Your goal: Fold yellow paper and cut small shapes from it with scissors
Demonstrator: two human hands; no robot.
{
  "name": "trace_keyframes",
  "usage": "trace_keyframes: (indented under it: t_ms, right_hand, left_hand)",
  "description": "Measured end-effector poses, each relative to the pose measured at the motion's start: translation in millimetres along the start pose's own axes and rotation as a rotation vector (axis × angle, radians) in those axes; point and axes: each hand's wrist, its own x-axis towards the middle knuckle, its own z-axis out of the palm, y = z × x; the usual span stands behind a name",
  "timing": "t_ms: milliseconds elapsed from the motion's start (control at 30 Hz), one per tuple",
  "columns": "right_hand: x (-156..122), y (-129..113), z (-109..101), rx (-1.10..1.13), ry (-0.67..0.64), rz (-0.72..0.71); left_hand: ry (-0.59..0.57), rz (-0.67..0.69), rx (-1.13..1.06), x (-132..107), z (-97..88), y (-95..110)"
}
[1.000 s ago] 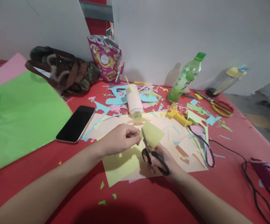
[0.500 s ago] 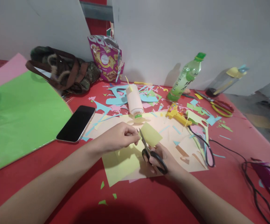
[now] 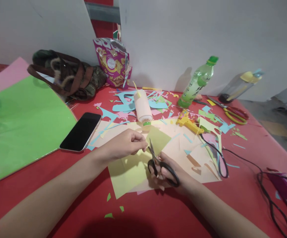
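Note:
My right hand (image 3: 168,165) has its fingers in the loops of black-handled scissors (image 3: 152,152), blades parted and pointing up and away. Between the scissors and my left hand (image 3: 132,142) is a small piece of yellow paper (image 3: 160,138), its left edge pinched in my left fingertips beside the blades. Underneath lies a larger yellow sheet (image 3: 125,175) on a peach sheet (image 3: 183,155). Just beyond my hands, a bottle wrapped in peach paper (image 3: 142,105) lies with its green cap toward me.
A phone (image 3: 81,131) and green sheet (image 3: 29,122) lie left. Paper scraps (image 3: 127,102) are scattered behind. To the right are a yellow glue gun (image 3: 190,124) with its cord, a green bottle (image 3: 196,82), larger scissors (image 3: 232,112) and a purple box (image 3: 285,191). A bag (image 3: 71,76) stands behind.
The scissor blades have opened wider, and my right fingers have spread in the loops. The small yellow paper has tilted and shifted slightly. My left hand has barely moved.

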Motion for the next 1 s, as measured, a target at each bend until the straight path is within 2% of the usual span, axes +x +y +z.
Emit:
trace_keyframes:
  t_ms: [100, 200, 300, 367, 433, 533, 633, 700, 767, 867, 1000]
  right_hand:
    - [-1.1, -0.7, -0.2, 0.004, -0.056, 0.038]
    - [-1.4, -1.3, -1.4, -0.055, -0.029, 0.023]
    - [-0.7, -1.1, -2.2, -0.183, 0.050, -0.048]
    - [0.6, -0.2, -2.3, -0.272, 0.168, -0.155]
    - [2.3, 1.2, -2.3, -0.358, 0.314, -0.312]
    - [4.7, 3.4, -3.7, -0.482, 0.492, -0.514]
    - [5.9, 3.7, -6.1, -0.510, 0.592, -0.567]
    - [5.9, 2.0, -6.8, -0.474, 0.582, -0.559]
    - [5.3, -0.7, -5.8, -0.414, 0.524, -0.504]
    - [4.0, -4.4, -2.0, -0.327, 0.424, -0.360]
    - [1.9, -5.3, 1.7, -0.374, 0.367, -0.246]
  left_hand:
    - [0.085, 0.029, 0.011, 1.5, -1.6, -1.9]
    - [0.195, 0.031, 0.042, 3.2, -3.9, -4.7]
    - [0.284, 0.021, 0.135, 5.4, -5.4, -7.2]
    - [0.305, 0.035, 0.235, 6.6, -5.2, -8.4]
    - [0.229, 0.048, 0.308, 6.9, -3.9, -9.1]
    - [-0.059, 0.039, 0.298, 5.2, -0.8, -9.1]
    - [-0.334, 0.056, 0.231, 2.6, 2.3, -8.1]
    - [-0.436, 0.066, 0.191, 1.5, 4.3, -7.8]
    - [-0.462, 0.060, 0.172, 1.6, 6.4, -8.2]
    - [-0.428, 0.072, 0.204, 2.9, 10.1, -9.4]
    - [-0.404, 0.123, 0.273, 3.7, 14.6, -9.5]
